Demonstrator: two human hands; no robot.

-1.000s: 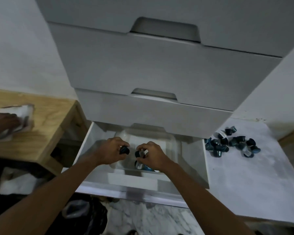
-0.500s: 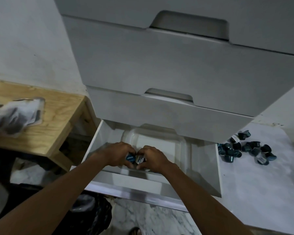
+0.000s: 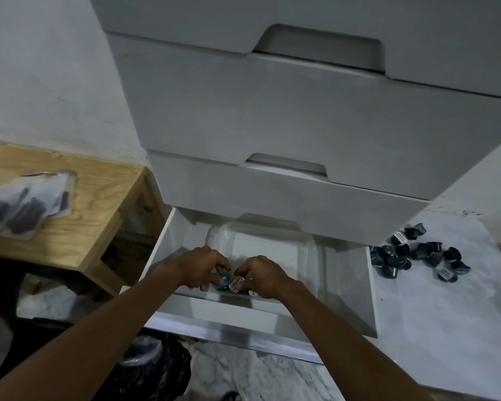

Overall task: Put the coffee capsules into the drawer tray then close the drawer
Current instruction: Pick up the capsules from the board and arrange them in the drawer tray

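Note:
The bottom drawer (image 3: 347,285) of a grey-white chest stands pulled open, with a clear plastic tray (image 3: 261,241) inside it. Both hands are low over the tray's near edge. My left hand (image 3: 198,269) pinches a blue capsule (image 3: 221,280) with its lid facing up. My right hand (image 3: 262,274) pinches a capsule with a pale printed lid (image 3: 235,285), and another capsule (image 3: 252,292) peeks out under its fingers. The two held capsules touch side by side. A heap of several dark blue capsules (image 3: 417,256) lies on the white surface to the drawer's right.
Two closed drawers (image 3: 272,117) overhang the open one from above. A wooden bench (image 3: 70,227) stands at the left with a clear packet of dark items (image 3: 26,204) on it. A black bag (image 3: 156,369) sits on the marble floor below the drawer front.
Both hands have lowered from above the tray to its near edge and come together, each still holding a capsule. The other person's hand on the bench has left the view.

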